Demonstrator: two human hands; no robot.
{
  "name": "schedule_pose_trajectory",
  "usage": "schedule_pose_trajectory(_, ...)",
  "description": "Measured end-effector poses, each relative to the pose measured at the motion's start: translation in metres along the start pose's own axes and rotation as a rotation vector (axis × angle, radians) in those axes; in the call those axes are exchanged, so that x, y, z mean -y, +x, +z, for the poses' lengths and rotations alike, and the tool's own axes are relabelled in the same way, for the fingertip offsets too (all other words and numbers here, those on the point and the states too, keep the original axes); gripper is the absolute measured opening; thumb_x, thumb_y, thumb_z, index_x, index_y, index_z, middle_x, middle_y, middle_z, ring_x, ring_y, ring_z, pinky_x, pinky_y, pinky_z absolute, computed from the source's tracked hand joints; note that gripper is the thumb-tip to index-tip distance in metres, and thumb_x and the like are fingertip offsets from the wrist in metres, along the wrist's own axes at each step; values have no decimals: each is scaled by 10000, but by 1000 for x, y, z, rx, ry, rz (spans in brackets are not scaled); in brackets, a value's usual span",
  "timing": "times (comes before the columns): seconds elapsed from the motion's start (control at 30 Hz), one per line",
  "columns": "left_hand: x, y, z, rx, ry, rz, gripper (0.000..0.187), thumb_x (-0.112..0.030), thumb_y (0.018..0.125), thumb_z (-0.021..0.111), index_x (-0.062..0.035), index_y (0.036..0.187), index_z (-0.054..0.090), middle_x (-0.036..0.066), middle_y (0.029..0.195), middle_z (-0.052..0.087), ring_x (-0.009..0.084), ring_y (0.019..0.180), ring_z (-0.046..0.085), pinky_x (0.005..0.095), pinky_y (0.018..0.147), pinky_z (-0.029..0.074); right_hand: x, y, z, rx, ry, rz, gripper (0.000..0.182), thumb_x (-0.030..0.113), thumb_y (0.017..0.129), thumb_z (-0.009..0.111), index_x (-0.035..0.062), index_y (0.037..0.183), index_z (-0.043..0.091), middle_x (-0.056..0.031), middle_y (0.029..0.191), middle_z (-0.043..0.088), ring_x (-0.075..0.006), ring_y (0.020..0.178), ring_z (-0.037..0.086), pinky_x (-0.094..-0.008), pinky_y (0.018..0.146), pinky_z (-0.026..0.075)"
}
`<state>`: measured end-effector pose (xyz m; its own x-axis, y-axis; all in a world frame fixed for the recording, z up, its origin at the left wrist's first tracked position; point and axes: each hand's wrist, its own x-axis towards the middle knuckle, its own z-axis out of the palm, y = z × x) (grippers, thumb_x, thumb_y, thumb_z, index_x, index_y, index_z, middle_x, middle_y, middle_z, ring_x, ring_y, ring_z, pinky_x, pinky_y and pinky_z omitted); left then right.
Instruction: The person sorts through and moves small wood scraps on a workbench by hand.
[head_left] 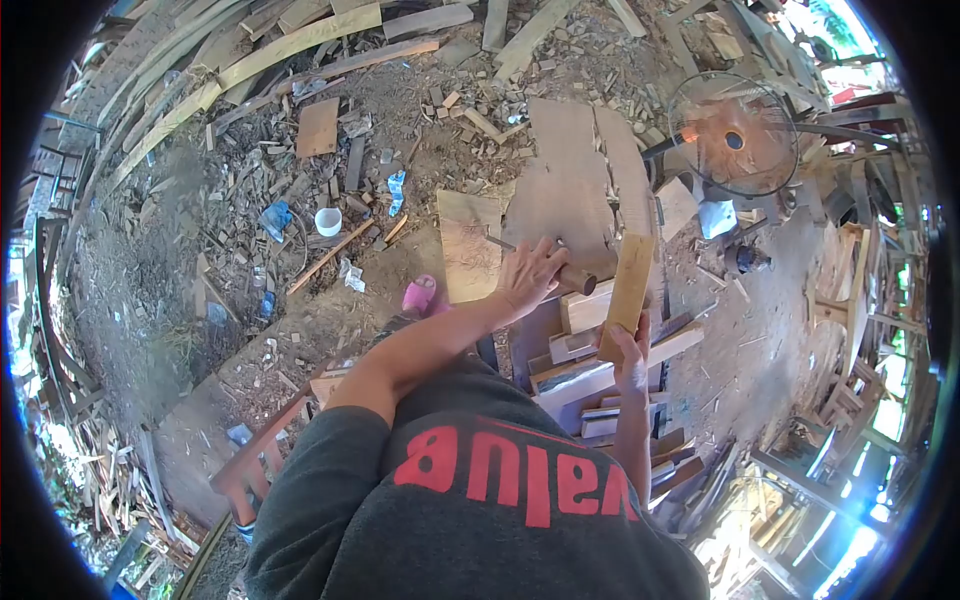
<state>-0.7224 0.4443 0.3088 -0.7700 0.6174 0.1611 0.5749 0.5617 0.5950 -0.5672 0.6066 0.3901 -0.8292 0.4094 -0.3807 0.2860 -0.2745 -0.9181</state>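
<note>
My left hand point(530, 275) is closed over a tool with a thick round wooden handle point(577, 280). A thin rod point(498, 242) sticks out on the hand's far side, in line with that handle; the grip covers the middle, so I cannot tell the tool's kind. In my right hand point(630, 355) a flat, pale wooden board point(629, 290) is gripped by its lower end, tilted upward. Sawn wood blocks point(588, 308) are stacked just below and between the hands. Beyond the left hand lies a broad brown wooden slab point(560, 170), with a lighter board point(468, 240) beside it.
A round fan with a wire guard point(735, 135) stands at the upper right. Wood scraps and chips litter the ground, with a white cup point(328, 222) and blue wrappers point(275, 220) to the left. Long planks point(290, 45) lie along the back. A wooden stool point(262, 450) is at my left.
</note>
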Motion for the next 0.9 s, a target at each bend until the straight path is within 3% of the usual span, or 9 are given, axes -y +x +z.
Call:
schedule_pose_trajectory(0.43,2,19,9,34,27,-28,378,-233,725,740,-220,1049,545,56,977,520,305,799,542,417,657,471,0,0,-5,-28,0,-59,358,158,845,640,79,1137,449,-119,843,607,-192,679,607,-324,601,527)
schedule_pose_trajectory(0.5,0,22,9,46,23,-27,379,-233,730,770,-206,1053,572,72,1024,522,310,832,589,422,663,520,1,-2,-6,-25,5,-48,348,155,850,635,78,1135,451,-119,842,607,-189,678,605,-323,601,525)
schedule_pose_trajectory(0.6,-2,26,7,55,31,-45,345,-238,743,755,-198,1033,573,74,1012,521,310,830,587,422,659,517,3,-3,-6,-32,55,-56,400,164,834,674,78,1137,426,-110,878,607,-186,696,620,-318,612,531)
schedule_pose_trajectory(0.83,-3,32,6,42,16,-66,305,-249,771,722,-199,1035,578,77,1013,517,305,827,588,421,647,510,1,-6,-10,-36,23,-71,347,171,861,635,81,1142,452,-114,853,615,-185,671,616,-309,606,531)
schedule_pose_trajectory(0.9,-2,33,9,-4,17,-65,388,-230,722,753,-225,1063,568,66,972,525,306,770,569,426,620,489,1,-7,-12,-42,18,-66,365,177,861,637,81,1161,453,-114,858,618,-187,672,620,-310,609,534)
